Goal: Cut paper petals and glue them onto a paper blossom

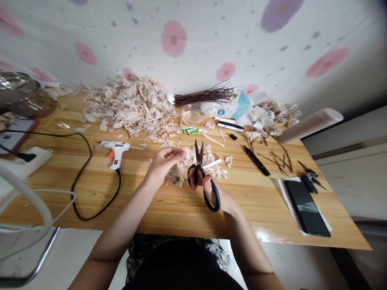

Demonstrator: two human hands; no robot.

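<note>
Head view: black-handled scissors [200, 169] are clamped in the right grip [209, 188]; the left grip [165, 163] is pinched together just beside pale torn scraps [215, 166], its contents indiscernible.

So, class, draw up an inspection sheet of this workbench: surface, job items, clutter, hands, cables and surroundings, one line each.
Surface: wooden table, scattered with scraps.
Job's things: black-handled scissors; pale flaky scraps by the hands; larger heap of scraps behind.
Clutter: hot glue gun, twig bundle, glass bowl, markers, smartphone.
Hands: right hand in the scissor loops; left hand curled above the scraps, any hold unclear.
Cables: black glue gun cord looping across the table.
Surroundings: flower-patterned wall.
</note>
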